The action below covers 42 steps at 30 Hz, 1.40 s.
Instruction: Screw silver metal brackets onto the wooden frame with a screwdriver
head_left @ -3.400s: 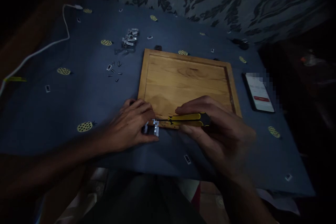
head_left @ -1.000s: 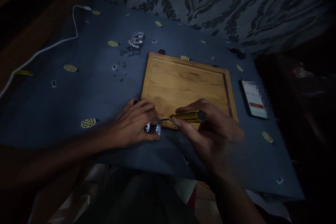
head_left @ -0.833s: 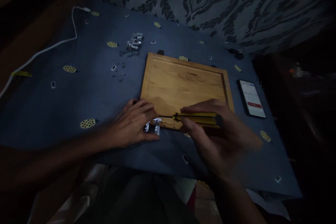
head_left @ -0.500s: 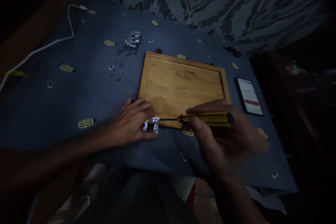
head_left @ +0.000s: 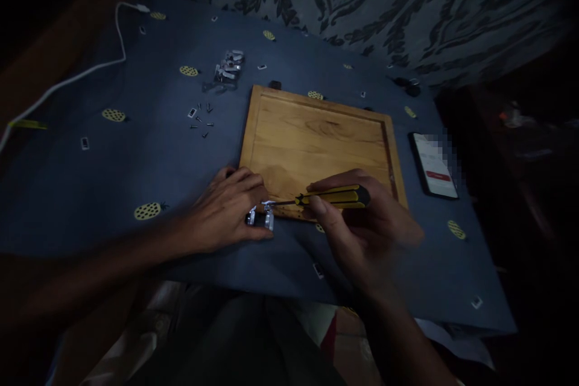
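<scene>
A wooden board (head_left: 316,139) with a raised frame lies on a blue cloth. At its near left corner sits a small shiny metal fitting (head_left: 261,216). My left hand (head_left: 226,211) is closed over that fitting and holds it against the board's edge. My right hand (head_left: 362,229) grips a yellow and black screwdriver (head_left: 332,196), which lies almost level. Its tip points left and meets the fitting.
Several loose screws (head_left: 201,120) and a heap of metal fittings (head_left: 226,67) lie left of and behind the board. A lit phone (head_left: 433,164) rests to the right. A white cable (head_left: 72,75) runs along the far left. Patterned fabric hangs behind.
My right hand drew the screwdriver back to the right, then pushed it left again onto the fitting. My left hand stayed on the fitting.
</scene>
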Each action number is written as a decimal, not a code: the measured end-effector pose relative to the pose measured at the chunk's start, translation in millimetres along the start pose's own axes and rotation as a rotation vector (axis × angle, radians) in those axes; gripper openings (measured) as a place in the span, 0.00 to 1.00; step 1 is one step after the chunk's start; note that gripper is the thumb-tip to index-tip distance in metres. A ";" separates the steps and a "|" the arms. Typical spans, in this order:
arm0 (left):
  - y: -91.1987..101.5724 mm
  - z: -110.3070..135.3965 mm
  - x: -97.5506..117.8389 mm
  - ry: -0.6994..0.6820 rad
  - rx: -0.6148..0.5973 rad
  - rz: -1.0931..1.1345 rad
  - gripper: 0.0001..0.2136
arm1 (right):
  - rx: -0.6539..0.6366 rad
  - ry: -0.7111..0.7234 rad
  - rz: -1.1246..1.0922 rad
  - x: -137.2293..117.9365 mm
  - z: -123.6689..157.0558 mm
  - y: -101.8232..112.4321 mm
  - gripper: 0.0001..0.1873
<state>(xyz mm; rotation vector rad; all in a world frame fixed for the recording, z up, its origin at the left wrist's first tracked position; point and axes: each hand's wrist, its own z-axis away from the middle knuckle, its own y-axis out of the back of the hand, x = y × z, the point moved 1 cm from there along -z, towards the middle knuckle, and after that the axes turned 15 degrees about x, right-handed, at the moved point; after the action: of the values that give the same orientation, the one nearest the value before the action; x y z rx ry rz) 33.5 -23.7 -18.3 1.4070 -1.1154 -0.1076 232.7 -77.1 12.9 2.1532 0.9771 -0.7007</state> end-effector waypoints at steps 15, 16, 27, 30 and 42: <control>-3.2 0.5 -2.7 -0.011 0.018 -0.006 0.17 | -0.293 -0.020 -0.062 -11.6 -18.5 12.4 0.06; -2.3 0.3 -2.2 -0.010 0.014 0.000 0.17 | -0.311 -0.005 -0.083 -10.7 -19.1 13.1 0.07; -8.5 3.0 -6.8 -0.035 0.043 -0.008 0.19 | -0.118 0.113 0.069 -7.8 -5.7 -0.9 0.02; -8.6 3.0 -6.9 -0.038 0.046 -0.013 0.20 | -0.100 0.147 0.088 -9.2 -4.5 -2.4 0.03; -8.8 2.5 -6.9 -0.031 0.059 -0.014 0.19 | -0.080 0.182 0.136 -11.7 -2.4 -4.5 0.03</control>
<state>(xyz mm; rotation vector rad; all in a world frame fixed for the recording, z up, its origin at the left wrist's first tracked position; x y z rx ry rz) 33.0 -23.1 -29.8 1.4698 -1.1420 -0.1074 222.9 -78.2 21.0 2.2166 0.9243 -0.3997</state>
